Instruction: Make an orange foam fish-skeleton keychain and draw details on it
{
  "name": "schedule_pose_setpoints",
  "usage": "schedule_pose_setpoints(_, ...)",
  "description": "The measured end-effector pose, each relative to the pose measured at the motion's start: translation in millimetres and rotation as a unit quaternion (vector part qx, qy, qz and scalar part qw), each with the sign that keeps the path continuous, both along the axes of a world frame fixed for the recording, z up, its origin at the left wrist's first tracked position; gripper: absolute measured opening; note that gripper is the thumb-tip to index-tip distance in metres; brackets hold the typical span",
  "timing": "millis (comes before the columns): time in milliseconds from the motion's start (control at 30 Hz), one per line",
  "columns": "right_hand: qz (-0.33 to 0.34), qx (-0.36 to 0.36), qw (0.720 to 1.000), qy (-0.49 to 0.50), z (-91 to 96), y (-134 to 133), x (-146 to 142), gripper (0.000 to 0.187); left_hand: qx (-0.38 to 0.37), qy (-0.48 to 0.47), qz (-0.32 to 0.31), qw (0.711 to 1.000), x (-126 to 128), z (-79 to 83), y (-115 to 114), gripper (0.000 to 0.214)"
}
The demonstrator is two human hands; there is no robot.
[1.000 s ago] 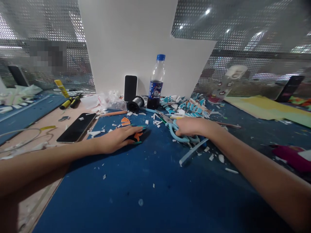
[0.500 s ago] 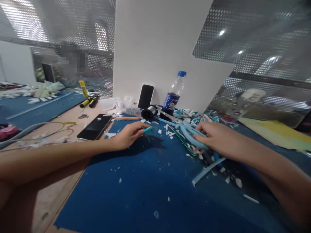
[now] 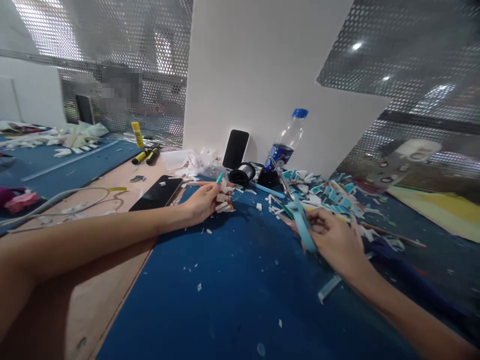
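Note:
My right hand [image 3: 335, 240] is closed round the light-blue handles of a pair of scissors [image 3: 300, 220], whose metal blades point up and away toward the bottle. My left hand [image 3: 206, 200] lies on the blue cutting mat [image 3: 240, 290] with its fingers curled around small white and orange foam scraps [image 3: 224, 202]. Both hands are lifted a little off the mat at the fingers. White foam crumbs are scattered between them.
Behind the hands stand a Pepsi bottle [image 3: 285, 145], an upright phone [image 3: 235, 149] and a wire spool [image 3: 242, 175]. Another phone [image 3: 157, 192] lies flat at left. A heap of teal and white offcuts [image 3: 330, 192] sits at right. Yellow markers [image 3: 144, 156] and a cable [image 3: 63, 200] lie on the wooden bench.
My right hand has picked the scissors up off the mat and drawn them nearer, blades now raised. My left hand has gathered scraps in its fingers. The view has swung left.

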State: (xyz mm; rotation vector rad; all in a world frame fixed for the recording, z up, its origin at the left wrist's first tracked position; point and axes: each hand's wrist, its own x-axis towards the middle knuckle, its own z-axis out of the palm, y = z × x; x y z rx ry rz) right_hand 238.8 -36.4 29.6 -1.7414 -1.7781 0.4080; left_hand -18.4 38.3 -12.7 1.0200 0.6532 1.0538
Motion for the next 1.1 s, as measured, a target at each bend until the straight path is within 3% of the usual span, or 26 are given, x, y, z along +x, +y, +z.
schedule_pose_setpoints(167, 0.038, -0.038, 0.99, 0.132, -9.5, -4.3, -5.0, 0.03, -0.019, -0.017, -0.017, 1.0, -2.1, -3.3, 3.0, 0.016)
schedule_pose_setpoints(233, 0.047, -0.041, 0.989, 0.132, -9.7, -8.1, -7.6, 0.027, -0.023, -0.018, -0.019, 0.999, -2.3, -4.3, 3.7, 0.011)
schedule_pose_setpoints(400, 0.04, 0.0, 0.998, -0.041, -8.3, -17.7, -14.8, 0.023, -0.029, -0.004, -0.013, 0.999, -3.5, -2.3, 3.4, 0.02)
schedule_pose_setpoints(600, 0.057, 0.034, 0.99, -0.124, -9.7, -22.7, -16.8, 0.023, -0.002, 0.019, -0.018, 1.0, -2.8, 2.4, -1.2, 0.036)
schedule_pose_setpoints(833, 0.086, 0.168, 0.945, -0.267, -15.4, -17.1, 2.7, 0.021, 0.034, 0.038, 0.001, 0.999, -0.6, -1.5, -2.1, 0.043)
schedule_pose_setpoints(967, 0.121, 0.194, 0.913, -0.338, -11.0, -16.6, 9.8, 0.026, 0.038, 0.056, 0.023, 0.997, -1.1, -2.4, -2.5, 0.041)
schedule_pose_setpoints(1100, 0.101, 0.193, 0.908, -0.359, -9.3, -20.6, 5.5, 0.028, 0.051, 0.072, 0.038, 0.995, -0.8, -0.3, -4.3, 0.041)
